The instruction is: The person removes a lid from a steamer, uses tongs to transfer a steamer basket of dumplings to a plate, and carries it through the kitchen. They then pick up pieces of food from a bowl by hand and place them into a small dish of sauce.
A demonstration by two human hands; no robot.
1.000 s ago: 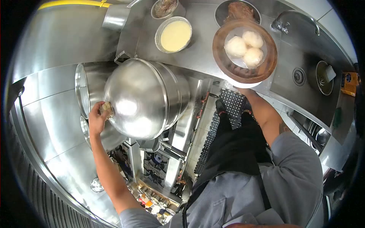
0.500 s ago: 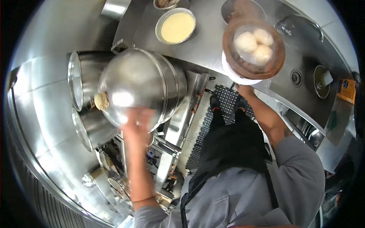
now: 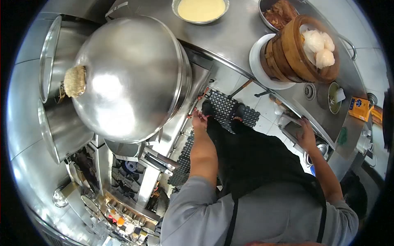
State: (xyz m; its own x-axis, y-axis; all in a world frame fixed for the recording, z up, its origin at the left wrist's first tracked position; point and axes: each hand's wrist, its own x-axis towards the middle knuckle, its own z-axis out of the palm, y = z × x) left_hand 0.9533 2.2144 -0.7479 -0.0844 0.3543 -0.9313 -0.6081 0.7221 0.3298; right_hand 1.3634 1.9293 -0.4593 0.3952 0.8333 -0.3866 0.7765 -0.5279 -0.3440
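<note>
My left hand (image 3: 200,119) is beside the stove's front edge, close to small red knobs, its fingers loosely apart and no object visible in it. Out to the right, my right hand (image 3: 305,134) is empty with fingers spread, below the sink counter's edge. A large domed metal lid (image 3: 127,78) with a cloth-wrapped knob (image 3: 75,81) covers a round pan on the stove. Stacked bamboo steamers (image 3: 283,55) stand on a white plate (image 3: 257,61) at the counter's edge. Several pale dumplings (image 3: 318,47) lie in the top one.
A bowl of pale yellow liquid (image 3: 201,9) and a metal bowl of brown food (image 3: 279,14) are on the counter (image 3: 234,39). Tall pots (image 3: 67,135) stand at left. The sink (image 3: 324,119) and an orange packet (image 3: 359,108) are at right. A perforated black mat (image 3: 221,107) covers some floor.
My left hand has moved from the domed lid down to the stove's front edge. My right hand has left the plate under the steamers and moved right. The view has shifted.
</note>
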